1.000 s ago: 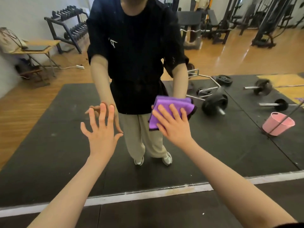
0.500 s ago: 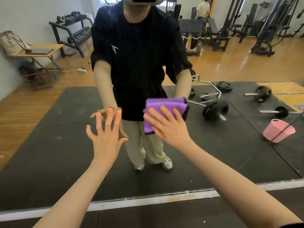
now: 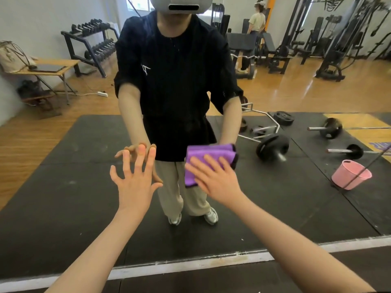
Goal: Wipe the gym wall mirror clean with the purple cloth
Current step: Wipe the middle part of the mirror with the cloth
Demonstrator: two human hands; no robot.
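Cloth [image 3: 208,160] slid slightly left and down on mirror [image 3: 296,197] since earlier frame. Right hand [image 3: 213,179] flat, fingers straight, pressing cloth to glass. Left hand [image 3: 135,180] splayed, braced on glass. Mid-wipe; next stroke needs steady pressure, fresh patch.

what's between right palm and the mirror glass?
Head view: only the folded purple cloth, pressed flat against the mirror under the right hand.

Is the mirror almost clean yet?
Hard to say what is done. The right hand presses the purple cloth flat on the mirror, low down; the left hand touches the glass. Specks near the pink bucket's reflection remain.
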